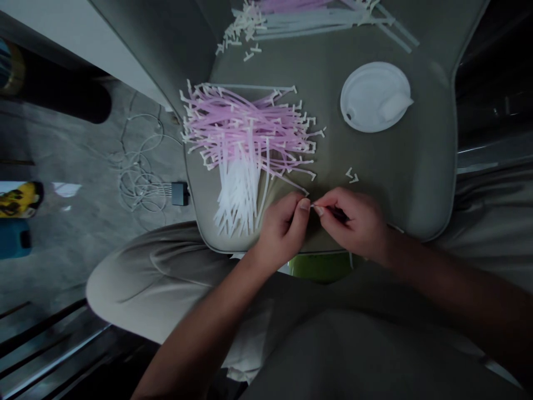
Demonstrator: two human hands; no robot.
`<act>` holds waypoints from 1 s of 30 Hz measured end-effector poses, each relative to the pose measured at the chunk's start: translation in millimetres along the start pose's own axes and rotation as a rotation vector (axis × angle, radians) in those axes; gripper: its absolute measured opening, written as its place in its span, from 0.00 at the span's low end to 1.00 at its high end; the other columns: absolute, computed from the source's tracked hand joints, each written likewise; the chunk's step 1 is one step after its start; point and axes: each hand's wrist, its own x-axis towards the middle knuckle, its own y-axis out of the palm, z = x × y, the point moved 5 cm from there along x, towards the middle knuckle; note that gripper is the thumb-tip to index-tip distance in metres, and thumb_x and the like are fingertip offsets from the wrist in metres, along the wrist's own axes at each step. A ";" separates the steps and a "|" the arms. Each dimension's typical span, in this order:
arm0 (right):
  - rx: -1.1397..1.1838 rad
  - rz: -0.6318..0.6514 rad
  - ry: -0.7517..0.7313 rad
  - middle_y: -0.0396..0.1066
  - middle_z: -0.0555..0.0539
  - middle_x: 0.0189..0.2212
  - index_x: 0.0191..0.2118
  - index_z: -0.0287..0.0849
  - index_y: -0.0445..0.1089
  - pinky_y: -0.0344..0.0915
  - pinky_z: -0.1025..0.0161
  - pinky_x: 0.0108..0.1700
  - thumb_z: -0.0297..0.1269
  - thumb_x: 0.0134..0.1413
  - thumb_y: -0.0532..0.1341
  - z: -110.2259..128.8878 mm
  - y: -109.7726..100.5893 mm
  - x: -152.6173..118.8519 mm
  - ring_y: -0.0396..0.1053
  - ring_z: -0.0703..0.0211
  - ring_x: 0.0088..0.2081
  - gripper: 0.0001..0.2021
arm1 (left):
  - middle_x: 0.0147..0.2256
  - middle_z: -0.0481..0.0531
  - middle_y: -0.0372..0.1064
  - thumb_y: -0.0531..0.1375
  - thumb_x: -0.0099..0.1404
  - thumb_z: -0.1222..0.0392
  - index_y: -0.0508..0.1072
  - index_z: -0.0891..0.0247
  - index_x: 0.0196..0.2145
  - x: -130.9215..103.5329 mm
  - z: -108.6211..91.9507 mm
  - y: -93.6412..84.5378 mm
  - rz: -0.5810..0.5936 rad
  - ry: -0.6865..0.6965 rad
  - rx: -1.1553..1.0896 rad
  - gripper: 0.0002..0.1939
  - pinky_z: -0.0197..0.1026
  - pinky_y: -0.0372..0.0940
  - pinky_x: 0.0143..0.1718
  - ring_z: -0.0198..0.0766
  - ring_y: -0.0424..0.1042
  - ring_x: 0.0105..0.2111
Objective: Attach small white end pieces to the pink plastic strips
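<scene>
Head view, looking down on a grey cushion (416, 166) that serves as the work surface, resting against the seated person's lap. Its middle carries a fanned pile of pink and white tubes (245, 139), each ending in a small T-shaped tip; a second pile (316, 19) lies at the far edge and is cut off by the frame. A round white lid (375, 97) sits to the right of the main pile, well apart from it. Two loose tips (352, 176) lie just beyond the hands. The left hand (283, 228) and right hand (358, 222) meet at the cushion's near edge, each closed in a thumb-and-forefinger pinch on the same small white piece (311, 206), fingertips almost touching. The step in hand appears to be joining or parting a tip and a tube end; the next move would call for a fine, steady push or pull along the tube's axis. The pinched piece is mostly hidden by the fingertips. A coiled cable (141, 178) lies on the floor at left, dim and blurred
</scene>
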 end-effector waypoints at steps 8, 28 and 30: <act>0.018 0.005 0.017 0.74 0.54 0.26 0.34 0.44 0.68 0.61 0.67 0.29 0.30 0.57 0.60 -2.6 0.5 -1.1 0.67 0.67 0.25 0.03 | 0.20 0.44 0.53 0.49 0.74 0.52 0.57 0.61 0.23 1.7 -0.8 -0.4 0.033 0.010 0.012 0.21 0.38 0.51 0.24 0.31 0.53 0.22; 0.067 0.103 0.061 0.68 0.55 0.22 0.32 0.41 0.69 0.57 0.69 0.26 0.30 0.57 0.60 -6.0 -1.0 5.1 0.61 0.70 0.22 0.03 | 0.23 0.44 0.54 0.48 0.74 0.59 0.58 0.61 0.27 4.5 -5.1 -2.6 0.137 0.159 0.179 0.15 0.38 0.53 0.27 0.31 0.56 0.24; 0.047 0.139 0.060 0.68 0.55 0.22 0.32 0.40 0.69 0.57 0.69 0.27 0.30 0.57 0.60 -7.0 -1.5 6.9 0.62 0.70 0.23 0.03 | 0.25 0.45 0.56 0.48 0.74 0.60 0.60 0.61 0.29 4.0 -4.9 -2.8 0.175 0.181 0.235 0.14 0.38 0.54 0.28 0.32 0.58 0.26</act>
